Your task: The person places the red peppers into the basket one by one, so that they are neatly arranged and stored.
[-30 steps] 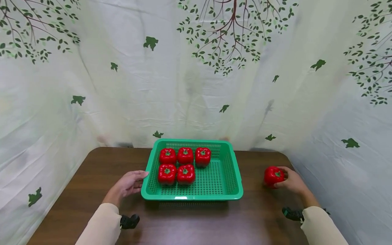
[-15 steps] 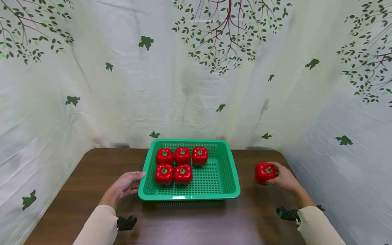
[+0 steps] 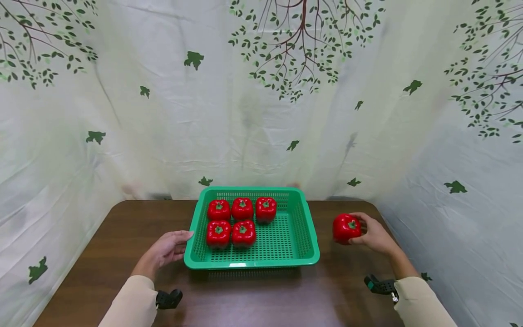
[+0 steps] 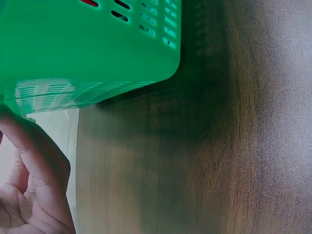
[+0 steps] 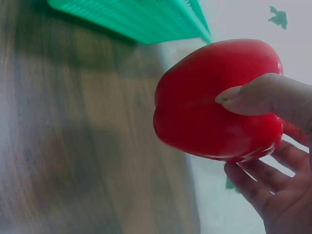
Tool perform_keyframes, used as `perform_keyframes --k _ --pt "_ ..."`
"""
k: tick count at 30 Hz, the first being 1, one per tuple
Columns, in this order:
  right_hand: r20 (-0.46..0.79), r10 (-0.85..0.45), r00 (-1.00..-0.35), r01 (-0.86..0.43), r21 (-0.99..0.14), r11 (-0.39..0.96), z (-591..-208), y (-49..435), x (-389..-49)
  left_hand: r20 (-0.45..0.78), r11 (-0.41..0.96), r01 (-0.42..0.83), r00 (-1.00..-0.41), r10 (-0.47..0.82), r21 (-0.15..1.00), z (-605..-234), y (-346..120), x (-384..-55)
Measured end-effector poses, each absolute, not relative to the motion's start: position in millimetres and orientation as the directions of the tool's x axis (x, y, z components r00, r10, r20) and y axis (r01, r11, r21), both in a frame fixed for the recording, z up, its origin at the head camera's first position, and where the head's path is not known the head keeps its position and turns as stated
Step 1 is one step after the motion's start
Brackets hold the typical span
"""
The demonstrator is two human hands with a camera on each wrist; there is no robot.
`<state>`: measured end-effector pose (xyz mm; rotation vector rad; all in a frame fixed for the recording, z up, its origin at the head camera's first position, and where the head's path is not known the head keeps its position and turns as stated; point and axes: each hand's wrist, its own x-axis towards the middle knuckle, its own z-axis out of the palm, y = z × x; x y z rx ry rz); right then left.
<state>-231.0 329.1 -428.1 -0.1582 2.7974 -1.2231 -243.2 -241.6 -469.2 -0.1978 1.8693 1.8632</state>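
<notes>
A glossy red bell pepper (image 3: 346, 229) with a green stem is in my right hand (image 3: 375, 234), to the right of the green basket (image 3: 286, 262). Thumb and fingers grip its sides in the right wrist view, where the pepper (image 5: 214, 102) hangs above the table. My left hand (image 3: 169, 249) holds the basket's left rim at its fingertips; the left wrist view shows its bent fingers (image 4: 41, 165) by the rim, the thumb hidden. Several more red bell peppers (image 3: 244, 233) sit inside the basket in two rows, toward its left side.
The brown wooden table (image 3: 261, 302) extends around the basket. Behind it hangs a pale curtain (image 3: 245, 136) printed with branches and leaves, which also runs along both sides. Bare mesh floor shows in the basket's right part.
My right hand has carried the bell pepper left and slightly up, nearer the basket. My left hand stays at the basket rim. The whole head view has shifted a little.
</notes>
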Motion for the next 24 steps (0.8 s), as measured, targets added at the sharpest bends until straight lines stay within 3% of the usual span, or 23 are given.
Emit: perform_keyframes --k 16,24 --pt "0.131 -0.21 -0.969 -0.236 -0.749 0.619 -413 296 -235 -0.429 0.079 -0.422 -0.878 0.213 0.903 -469 -240 -242" --pt "0.124 -0.234 -0.964 -0.24 -0.782 0.575 -405 278 -238 -0.435 0.074 -0.429 -0.877 0.204 0.9 -470 -239 -244"
